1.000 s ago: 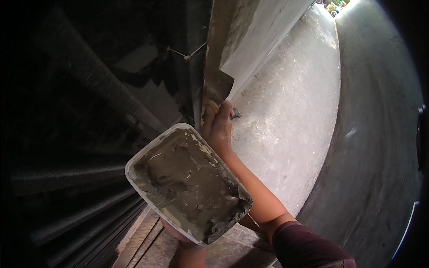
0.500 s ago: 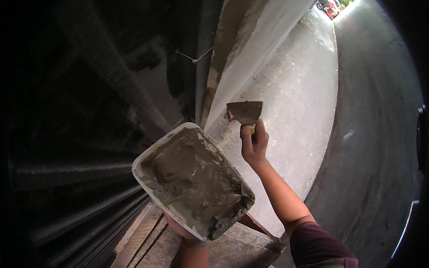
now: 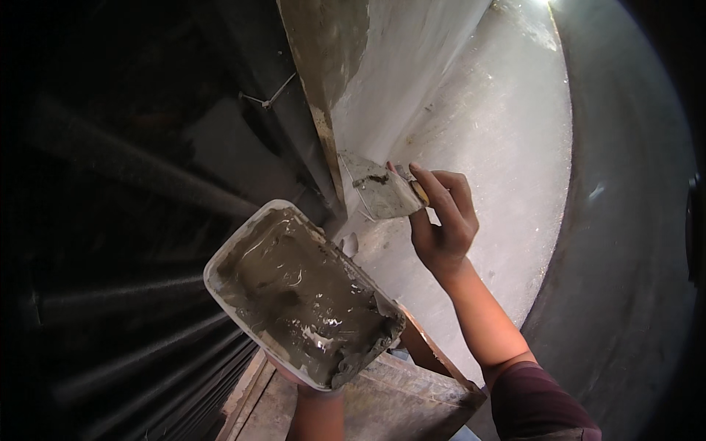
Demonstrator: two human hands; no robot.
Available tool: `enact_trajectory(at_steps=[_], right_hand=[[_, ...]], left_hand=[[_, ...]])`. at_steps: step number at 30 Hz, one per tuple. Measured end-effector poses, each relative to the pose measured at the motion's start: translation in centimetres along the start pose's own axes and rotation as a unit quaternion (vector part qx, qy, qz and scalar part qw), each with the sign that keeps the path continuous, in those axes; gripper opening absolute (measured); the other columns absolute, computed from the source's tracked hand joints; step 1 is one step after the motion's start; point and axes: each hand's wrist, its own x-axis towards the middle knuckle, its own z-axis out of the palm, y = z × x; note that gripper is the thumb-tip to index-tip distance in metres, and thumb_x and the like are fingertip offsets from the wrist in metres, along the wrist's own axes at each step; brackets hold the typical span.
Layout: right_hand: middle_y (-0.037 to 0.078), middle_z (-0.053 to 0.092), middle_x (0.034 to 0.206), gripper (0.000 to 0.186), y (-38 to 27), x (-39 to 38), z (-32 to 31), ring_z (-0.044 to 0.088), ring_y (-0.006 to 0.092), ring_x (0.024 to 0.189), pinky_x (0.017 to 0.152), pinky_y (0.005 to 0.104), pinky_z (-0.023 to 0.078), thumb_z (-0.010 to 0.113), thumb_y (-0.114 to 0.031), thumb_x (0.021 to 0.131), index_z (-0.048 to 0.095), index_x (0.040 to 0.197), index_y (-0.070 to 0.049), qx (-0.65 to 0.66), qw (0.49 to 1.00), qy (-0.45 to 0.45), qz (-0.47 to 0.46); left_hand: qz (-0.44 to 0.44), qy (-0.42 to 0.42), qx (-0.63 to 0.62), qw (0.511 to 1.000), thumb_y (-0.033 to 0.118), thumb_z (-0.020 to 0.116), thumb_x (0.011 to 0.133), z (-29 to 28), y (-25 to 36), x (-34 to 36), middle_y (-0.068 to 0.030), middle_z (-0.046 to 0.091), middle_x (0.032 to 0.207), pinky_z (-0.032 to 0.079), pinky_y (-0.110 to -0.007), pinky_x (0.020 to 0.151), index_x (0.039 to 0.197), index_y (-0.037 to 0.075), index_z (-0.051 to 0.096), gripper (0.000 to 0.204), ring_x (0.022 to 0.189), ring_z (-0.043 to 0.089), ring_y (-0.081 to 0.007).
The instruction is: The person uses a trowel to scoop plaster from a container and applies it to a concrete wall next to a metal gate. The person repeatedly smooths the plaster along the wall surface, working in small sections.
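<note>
A rectangular white tub (image 3: 212, 272) of wet grey paste (image 3: 283, 290) is held up from below by my left hand (image 3: 292, 375), whose fingers are mostly hidden under it. Just above the tub's right part, my right hand (image 3: 445, 228) grips a putty knife (image 3: 382, 192) by its yellowish handle. The wide blade is smeared with grey paste and points left, tilted, near the lower end of a brownish vertical edge (image 3: 323, 121). From this view I cannot tell whether the blade touches that edge.
A pale plastered face (image 3: 397, 51) rises above the blade beside a broad light concrete surface (image 3: 500, 162). A dark curved surface (image 3: 618, 220) lies to the right, shadowed ribbed surfaces to the left, with a white cord (image 3: 268, 99). Worn boards (image 3: 390, 404) are below the tub.
My right hand has left the edge, dropped rightward, then turned, so the blade, upright half a second ago, now points left. The view has shifted slightly; the tub stays in my left hand.
</note>
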Motion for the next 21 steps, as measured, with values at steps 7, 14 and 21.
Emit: enact_trajectory(at_steps=[7, 14, 21], right_hand=[[0.009, 0.070, 0.097, 0.059, -0.8, 1.6, -5.1, 0.066, 0.0258, 0.086, 0.079, 0.0395, 0.056, 0.078, 0.006, 0.069, 0.081, 0.127, -0.004, 0.032, 0.995, -0.091, -0.033], [0.006, 0.068, 0.085, 0.034, -2.0, 3.2, -9.7, 0.060, 0.0230, 0.071, 0.067, 0.0338, 0.048, 0.090, -0.010, 0.083, 0.080, 0.115, -0.002, 0.161, 0.958, -0.236, 0.036], [0.000, 0.046, 0.064, 0.044, -1.6, 3.1, -7.6, 0.044, 0.0093, 0.061, 0.055, 0.0331, 0.036, 0.077, -0.034, 0.104, 0.066, 0.080, 0.001, 0.299, 0.825, -0.439, 0.191]], left_hand=[[0.060, -0.012, 0.122, 0.991, 0.055, 0.045, 0.115, 1.7, -0.4, 1.0, -0.0171, 0.051, 0.166, 0.052, -0.053, 0.118, 0.171, 0.008, 0.036, 0.073, 0.146, 0.058, -0.0354], [0.102, -0.035, 0.169, 0.980, 0.037, 0.065, 0.111, 6.6, -1.8, 2.5, -0.0164, 0.055, 0.162, 0.060, -0.050, 0.112, 0.168, 0.004, 0.035, 0.073, 0.139, 0.065, -0.0302], [0.078, -0.137, 0.277, 0.948, 0.050, 0.034, 0.119, 9.8, -2.8, 2.5, -0.0137, 0.060, 0.153, 0.054, -0.047, 0.115, 0.162, 0.008, 0.045, 0.061, 0.136, 0.063, -0.0296]])
